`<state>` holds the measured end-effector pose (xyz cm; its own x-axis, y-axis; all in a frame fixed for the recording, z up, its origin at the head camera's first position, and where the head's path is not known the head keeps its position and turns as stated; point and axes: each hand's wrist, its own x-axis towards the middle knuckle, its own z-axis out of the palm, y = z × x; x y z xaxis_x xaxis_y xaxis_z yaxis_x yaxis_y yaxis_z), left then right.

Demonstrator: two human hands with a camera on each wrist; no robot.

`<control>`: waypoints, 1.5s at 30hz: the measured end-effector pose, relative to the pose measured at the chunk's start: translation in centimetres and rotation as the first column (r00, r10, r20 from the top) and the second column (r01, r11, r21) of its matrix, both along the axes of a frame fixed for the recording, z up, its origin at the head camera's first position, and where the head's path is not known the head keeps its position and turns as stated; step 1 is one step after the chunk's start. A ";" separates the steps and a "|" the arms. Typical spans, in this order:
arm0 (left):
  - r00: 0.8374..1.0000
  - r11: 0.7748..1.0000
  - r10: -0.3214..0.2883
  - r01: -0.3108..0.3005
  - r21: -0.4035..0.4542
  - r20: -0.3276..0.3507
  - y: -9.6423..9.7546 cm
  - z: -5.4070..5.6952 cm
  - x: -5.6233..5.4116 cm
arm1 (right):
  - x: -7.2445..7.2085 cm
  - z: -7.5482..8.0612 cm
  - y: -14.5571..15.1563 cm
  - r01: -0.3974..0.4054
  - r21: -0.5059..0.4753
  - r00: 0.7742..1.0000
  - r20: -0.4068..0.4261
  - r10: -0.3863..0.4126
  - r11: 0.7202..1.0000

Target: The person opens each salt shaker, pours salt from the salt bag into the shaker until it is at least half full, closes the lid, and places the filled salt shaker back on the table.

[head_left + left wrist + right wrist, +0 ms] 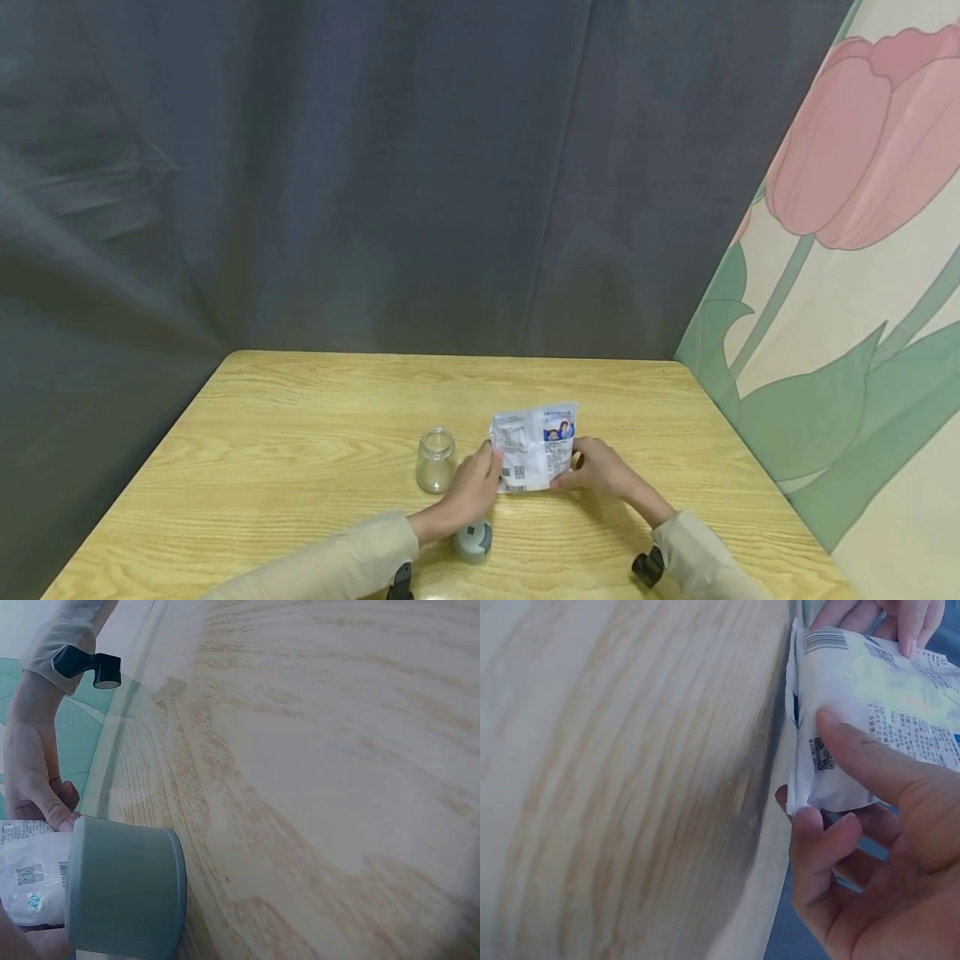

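A white plastic pouch (531,450) with printed text, codes and a small blue picture is held up over the table between both hands. My left hand (474,483) pinches its left edge, thumb on the printed face. On the opposite side my right hand (597,468) grips the lower corner, the thumb (862,754) lying on the face and fingers curled behind. Along one edge of the pouch (847,712) runs a flat seam with a dark gap in it, seen in the right wrist view. What is inside the pouch is hidden.
An uncovered glass jar (436,462) stands just left of the pouch. Below the left hand sits a grey-green round lidded piece (473,542), large in the left wrist view. The wooden table (315,425) backs onto a dark curtain (390,183), with a tulip-printed cloth (847,275) at right.
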<state>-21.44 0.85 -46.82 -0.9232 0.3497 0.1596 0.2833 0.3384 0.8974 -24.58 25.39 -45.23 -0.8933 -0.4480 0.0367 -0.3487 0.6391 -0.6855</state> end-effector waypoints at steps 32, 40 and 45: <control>0.999 0.988 0.054 -0.053 0.142 -0.003 -0.4 1.3 0.0 | 0.1 0.1 1.0 -0.167 -0.204 0.979 0.081 0.187 0.965; 0.999 0.981 0.036 -0.039 0.189 0.016 -0.2 2.0 0.1 | 0.4 0.0 1.3 -0.117 -0.329 0.968 0.175 0.182 0.937; 0.999 0.973 0.042 -0.043 0.227 0.009 -0.1 2.3 0.2 | 0.6 0.0 1.1 -0.066 -0.343 0.979 0.157 0.126 0.937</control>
